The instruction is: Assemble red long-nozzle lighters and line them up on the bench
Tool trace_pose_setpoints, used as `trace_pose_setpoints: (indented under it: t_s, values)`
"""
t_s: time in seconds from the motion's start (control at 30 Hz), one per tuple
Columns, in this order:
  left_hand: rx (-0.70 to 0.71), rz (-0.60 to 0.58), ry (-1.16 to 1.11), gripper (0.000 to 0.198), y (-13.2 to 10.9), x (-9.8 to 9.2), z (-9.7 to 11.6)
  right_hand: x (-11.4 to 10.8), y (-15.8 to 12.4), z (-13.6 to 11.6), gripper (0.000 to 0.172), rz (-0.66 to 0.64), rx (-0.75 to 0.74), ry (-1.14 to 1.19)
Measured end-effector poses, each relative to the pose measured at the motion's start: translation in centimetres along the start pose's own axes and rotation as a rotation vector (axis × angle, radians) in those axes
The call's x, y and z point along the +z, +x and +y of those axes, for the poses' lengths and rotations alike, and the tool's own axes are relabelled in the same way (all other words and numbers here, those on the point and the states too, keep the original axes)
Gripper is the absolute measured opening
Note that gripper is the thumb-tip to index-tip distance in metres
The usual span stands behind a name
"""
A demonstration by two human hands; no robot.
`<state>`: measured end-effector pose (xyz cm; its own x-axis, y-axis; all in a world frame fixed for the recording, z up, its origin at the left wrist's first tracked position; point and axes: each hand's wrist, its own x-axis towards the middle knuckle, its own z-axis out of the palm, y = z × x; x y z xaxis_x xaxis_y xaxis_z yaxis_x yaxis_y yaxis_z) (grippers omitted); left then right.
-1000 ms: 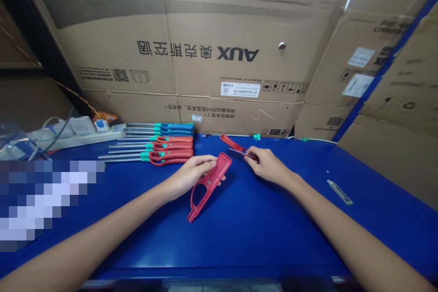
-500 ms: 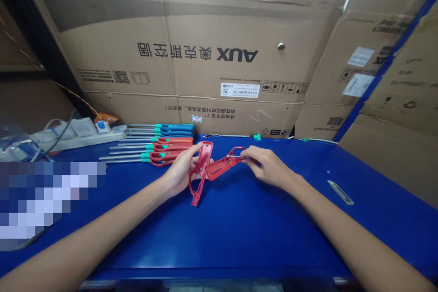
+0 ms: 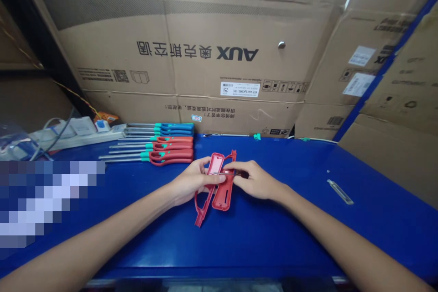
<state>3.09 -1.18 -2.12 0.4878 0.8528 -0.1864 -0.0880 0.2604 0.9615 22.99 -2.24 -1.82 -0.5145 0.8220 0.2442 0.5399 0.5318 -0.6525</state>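
Two red plastic halves of a lighter casing lie close side by side above the table, hollow sides up. My left hand (image 3: 191,181) is closed on the left casing half (image 3: 216,163), its thumb reaching across onto the right casing half (image 3: 223,197). My right hand (image 3: 256,179) is at the right half, its fingers pinched round a thin metal rod (image 3: 219,174) that points left across both halves. A dark part at the rod's right end is mostly hidden in the fingers; whether it is a screwdriver handle I cannot tell.
Several assembled long-neck lighters, red (image 3: 171,157) and blue (image 3: 178,127), lie in a row at the back left. Behind them is a white power strip (image 3: 102,135). A clear plastic tube (image 3: 340,192) lies on the right of the blue table (image 3: 191,255). Cardboard (image 3: 205,23) walls the back.
The right casing half has turned from slanting rightward to nearly upright beside the left one. My right hand has moved left and slightly down, and the rod now crosses the halves.
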Motion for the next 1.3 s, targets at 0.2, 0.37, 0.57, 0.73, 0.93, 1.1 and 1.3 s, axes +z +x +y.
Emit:
trace_pose_setpoints:
  t_s: [0.2,0.37,0.57,0.73,0.93,1.1,1.3]
  values:
    - [-0.019,0.005,-0.03,0.038,0.0,0.4,0.1,-0.5,0.1,-0.3,0.028,-0.044,0.094,0.002]
    - [0.041,0.154,-0.057,0.022,1.0,-0.6,0.0,-1.8,-0.4,-0.5,0.017,-0.187,0.174,-0.177]
    - [0.273,0.288,-0.004,0.028,1.5,-2.0,0.7,-2.4,-0.9,-1.3,0.021,-0.434,0.128,-0.168]
    - [0.461,0.455,-0.063,0.03,0.9,-2.2,2.5,-1.7,-1.2,-1.9,0.022,-0.53,0.102,-0.097]
    - [0.53,0.48,-0.219,0.026,0.8,-2.0,3.0,-2.3,-1.1,-2.5,0.029,-0.359,0.073,0.0]
    - [0.447,0.388,-0.234,0.023,1.0,-1.7,2.2,-2.9,-0.6,-1.0,0.021,0.183,0.135,-0.03]
    - [0.373,0.256,-0.193,0.032,1.1,-1.7,1.4,-1.7,-0.3,-0.3,0.024,0.181,0.103,-0.012]
